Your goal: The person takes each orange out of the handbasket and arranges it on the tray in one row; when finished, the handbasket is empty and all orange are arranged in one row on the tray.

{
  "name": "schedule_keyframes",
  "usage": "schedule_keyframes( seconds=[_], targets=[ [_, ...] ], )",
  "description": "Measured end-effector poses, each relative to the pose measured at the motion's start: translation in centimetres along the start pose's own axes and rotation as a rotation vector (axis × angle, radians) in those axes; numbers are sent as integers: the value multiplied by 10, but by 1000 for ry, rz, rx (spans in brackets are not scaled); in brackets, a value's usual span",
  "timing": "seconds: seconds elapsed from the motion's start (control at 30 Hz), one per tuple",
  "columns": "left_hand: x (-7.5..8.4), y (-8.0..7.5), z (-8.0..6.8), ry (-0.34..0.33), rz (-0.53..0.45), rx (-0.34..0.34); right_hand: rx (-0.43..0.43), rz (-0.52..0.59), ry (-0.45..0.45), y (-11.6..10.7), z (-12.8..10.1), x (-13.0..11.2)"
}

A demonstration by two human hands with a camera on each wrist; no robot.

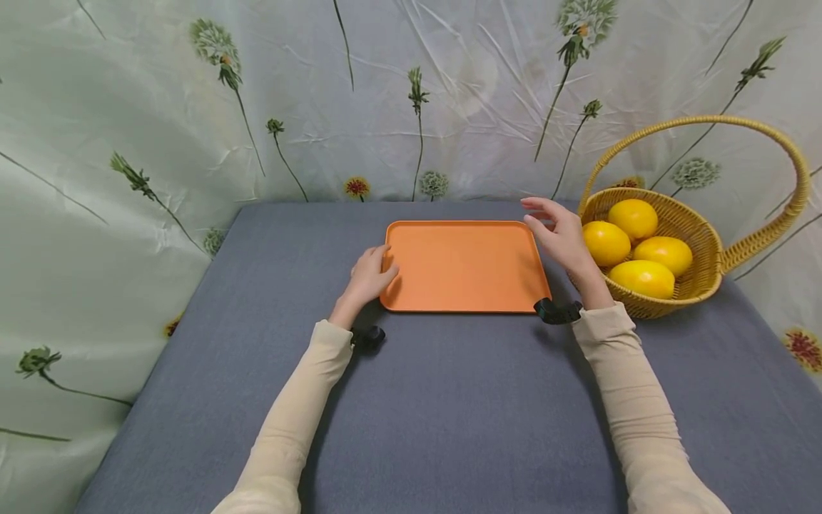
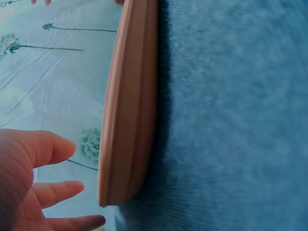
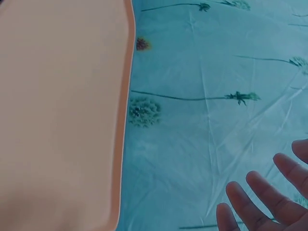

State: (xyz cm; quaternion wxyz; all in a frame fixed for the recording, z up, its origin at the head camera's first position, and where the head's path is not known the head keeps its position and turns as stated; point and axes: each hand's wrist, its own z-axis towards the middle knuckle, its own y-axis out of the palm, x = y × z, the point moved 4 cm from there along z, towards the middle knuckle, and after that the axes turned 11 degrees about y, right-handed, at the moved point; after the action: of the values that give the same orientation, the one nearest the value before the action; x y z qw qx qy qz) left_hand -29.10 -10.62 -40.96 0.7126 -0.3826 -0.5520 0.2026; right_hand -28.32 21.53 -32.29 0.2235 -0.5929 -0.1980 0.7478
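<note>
An empty orange tray [image 1: 462,268] lies flat on the blue-grey table, toward the back. My left hand [image 1: 372,273] sits at the tray's left rim with its fingers straight; whether it touches the rim I cannot tell. In the left wrist view the tray's rim [image 2: 127,110] stands beside the spread fingers [image 2: 48,190], with a small gap showing. My right hand [image 1: 557,230] hovers over the tray's right edge, fingers relaxed and holding nothing. The right wrist view shows the tray [image 3: 57,115] and that hand's fingertips [image 3: 260,202] in the air.
A wicker basket [image 1: 703,282] with a tall handle stands right of the tray and holds several yellow fruits [image 1: 642,277]. A floral cloth backdrop [image 1: 193,107] closes off the back and left. The table's cloth [image 1: 449,400] stretches toward me.
</note>
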Motion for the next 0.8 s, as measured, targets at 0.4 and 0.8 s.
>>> schedule_keyframes(
  seconds=[0.4, 0.8],
  targets=[
    [-13, 1, -2, 0, 10, 1, 102, 43, 23, -25, -15, 23],
    [-23, 2, -8, 84, -21, -21, 231, 112, 132, -54, -21, 49]
  ],
)
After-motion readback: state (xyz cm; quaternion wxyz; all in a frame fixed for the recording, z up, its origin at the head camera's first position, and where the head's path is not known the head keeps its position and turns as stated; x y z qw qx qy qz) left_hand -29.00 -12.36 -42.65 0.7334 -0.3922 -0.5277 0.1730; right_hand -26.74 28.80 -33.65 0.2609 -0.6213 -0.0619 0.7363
